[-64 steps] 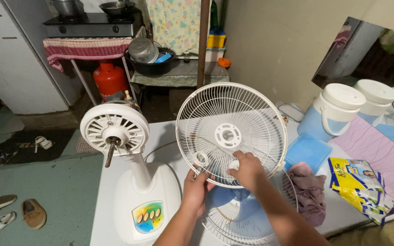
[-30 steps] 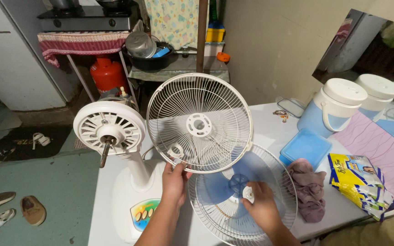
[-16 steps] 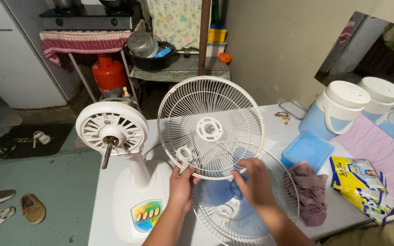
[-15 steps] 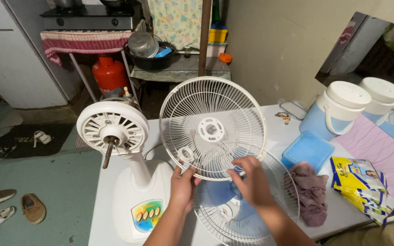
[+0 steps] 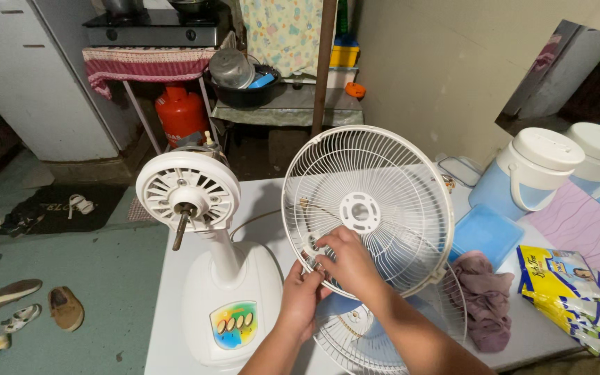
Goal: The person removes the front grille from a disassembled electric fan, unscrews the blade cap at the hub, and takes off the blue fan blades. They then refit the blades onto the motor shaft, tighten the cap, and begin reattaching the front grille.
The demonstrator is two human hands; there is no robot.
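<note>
My left hand (image 5: 302, 292) pinches the lower rim of the white fan grille (image 5: 367, 208), fingers closed on the wire. My right hand (image 5: 347, 260) grips the same grille just beside it, fingers curled through the bars. I hold the grille upright above the tabletop (image 5: 175, 278), over a second grille with the blue blade (image 5: 376, 333) lying flat. To the left stands the fan body (image 5: 206, 257), its motor shaft bare. A purple cloth (image 5: 484, 295) lies to the right.

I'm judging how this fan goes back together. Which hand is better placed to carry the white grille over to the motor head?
Probably the left hand: it grips the grille at its lower rim, on the side nearest the motor head. The right hand lies across the wires, farther from it.
</note>
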